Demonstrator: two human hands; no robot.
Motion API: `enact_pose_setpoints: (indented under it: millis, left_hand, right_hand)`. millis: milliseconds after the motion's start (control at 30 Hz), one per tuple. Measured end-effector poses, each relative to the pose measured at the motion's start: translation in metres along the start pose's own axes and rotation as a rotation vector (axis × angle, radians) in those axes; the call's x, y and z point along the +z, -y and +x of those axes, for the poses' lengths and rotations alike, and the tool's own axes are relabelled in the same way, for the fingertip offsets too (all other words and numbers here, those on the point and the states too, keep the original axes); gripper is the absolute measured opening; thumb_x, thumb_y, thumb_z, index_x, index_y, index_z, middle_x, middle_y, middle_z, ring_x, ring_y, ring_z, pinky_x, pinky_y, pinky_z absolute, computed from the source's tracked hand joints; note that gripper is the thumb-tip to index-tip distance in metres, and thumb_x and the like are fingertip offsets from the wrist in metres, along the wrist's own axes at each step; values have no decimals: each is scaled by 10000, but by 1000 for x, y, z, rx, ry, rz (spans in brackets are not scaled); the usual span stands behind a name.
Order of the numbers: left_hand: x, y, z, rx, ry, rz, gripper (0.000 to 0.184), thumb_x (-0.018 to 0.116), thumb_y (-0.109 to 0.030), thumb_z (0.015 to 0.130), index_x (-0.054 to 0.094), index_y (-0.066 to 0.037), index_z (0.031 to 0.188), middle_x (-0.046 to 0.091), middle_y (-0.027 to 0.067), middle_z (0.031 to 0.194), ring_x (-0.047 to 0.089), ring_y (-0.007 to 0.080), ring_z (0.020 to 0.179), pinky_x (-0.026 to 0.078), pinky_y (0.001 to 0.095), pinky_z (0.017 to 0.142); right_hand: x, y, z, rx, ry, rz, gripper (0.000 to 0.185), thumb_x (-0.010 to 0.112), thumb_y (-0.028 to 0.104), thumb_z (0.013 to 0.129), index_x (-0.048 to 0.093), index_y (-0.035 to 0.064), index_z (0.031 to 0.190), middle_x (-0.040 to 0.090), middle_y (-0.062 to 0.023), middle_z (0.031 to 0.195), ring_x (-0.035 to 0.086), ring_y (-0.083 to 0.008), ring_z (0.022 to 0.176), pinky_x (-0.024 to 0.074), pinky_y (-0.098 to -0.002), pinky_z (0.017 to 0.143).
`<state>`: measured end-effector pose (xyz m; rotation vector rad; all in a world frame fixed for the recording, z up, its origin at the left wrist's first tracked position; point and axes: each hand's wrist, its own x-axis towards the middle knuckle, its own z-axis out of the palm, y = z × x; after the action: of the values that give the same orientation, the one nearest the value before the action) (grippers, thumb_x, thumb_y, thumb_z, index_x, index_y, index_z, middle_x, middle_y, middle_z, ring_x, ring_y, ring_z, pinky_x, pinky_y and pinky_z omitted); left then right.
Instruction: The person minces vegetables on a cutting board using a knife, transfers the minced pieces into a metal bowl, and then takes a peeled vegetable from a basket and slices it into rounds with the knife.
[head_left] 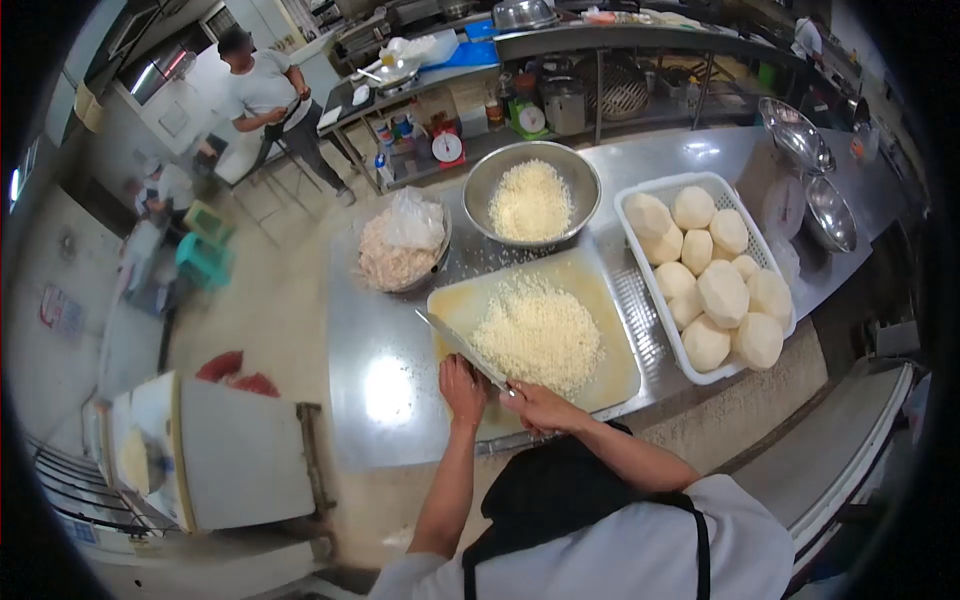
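Note:
My right hand point(538, 409) is wrapped round the handle of a knife point(462, 347), whose long blade points to the upper left along the near-left side of a heap of finely chopped white pieces point(540, 335). Beside the blade, my left hand point(463, 387) rests at the near-left part of the cutting board point(615, 345) with its fingers bent and close together. Whether it holds anything is hidden. The pale, yellow-stained board lies under the heap, and small bits are scattered round its far edge.
Behind the board stand a steel bowl point(480, 163) of chopped white pieces and a bowl of pale pinkish food point(385, 250) with a plastic bag point(415, 220) on it. At right, a white basket point(632, 240) holds several peeled round vegetables. A person point(268, 88) stands beyond the table.

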<state>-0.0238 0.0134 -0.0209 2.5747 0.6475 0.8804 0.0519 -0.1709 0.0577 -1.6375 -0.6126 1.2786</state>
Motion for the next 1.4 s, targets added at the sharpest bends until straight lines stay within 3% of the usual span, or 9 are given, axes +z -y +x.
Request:
enact_pose_setpoints:
  millis: [400,500,867,967,1167,1267,1367,1400]
  left_hand:
    - [0,-3,3,-22,11,43,181,619,-43,796,603,14,967,583,204,950,550,414,913,447,522,790]
    - [1,-5,4,-3,-24,20,183,618,-42,799,607,14,973,582,207,957,549,414,920,445,526,801]
    - [-2,-4,3,-32,16,0,183,629,-55,801,596,17,967,578,210,948,551,418,924,449,518,806]
    - [2,2,2,-1,-4,-3,206,635,-66,804,599,25,985,578,216,952,550,424,931,447,526,812]
    - [5,5,1,-34,60,5,258,646,-85,810,604,31,1036,577,229,975,541,441,931,442,532,816]
    - [3,7,0,-90,106,-3,269,621,-81,864,613,41,1104,603,242,1048,558,450,986,453,521,863]
    - [-21,-6,7,-279,6,-393,311,581,-78,936,605,57,1215,612,259,1151,571,457,1084,452,510,949]
    - [-54,-19,11,-251,60,-422,400,517,-63,982,546,64,1360,580,274,1346,529,452,1279,402,484,1096]
  right_hand:
    - [-2,14,-7,70,-4,-14,694,489,452,1078,313,4,1578,548,-61,622,562,-151,505,467,-306,472]
    - [-3,2,0,-46,32,-24,696,486,452,1078,306,9,1584,545,-66,626,555,-152,499,463,-308,471]
    - [-3,14,-8,73,12,-27,725,495,456,1070,270,26,1608,545,-70,665,569,-162,520,490,-317,500]
    - [-3,6,-4,22,3,-20,791,522,504,1043,303,-33,1582,563,-87,655,574,-181,517,500,-335,501]
    - [-5,9,-6,81,18,-40,737,478,526,1061,309,55,1603,552,-72,685,574,-157,529,490,-319,504]
    - [-4,3,2,87,4,-37,715,478,541,1058,354,66,1579,558,-70,688,574,-155,530,487,-324,492]
    - [-8,1,4,64,27,-52,701,483,545,1057,389,55,1549,565,-64,692,571,-151,528,485,-324,479]
    - [-12,10,-1,101,72,8,691,495,535,1057,407,42,1532,572,-58,695,564,-148,519,489,-317,474]
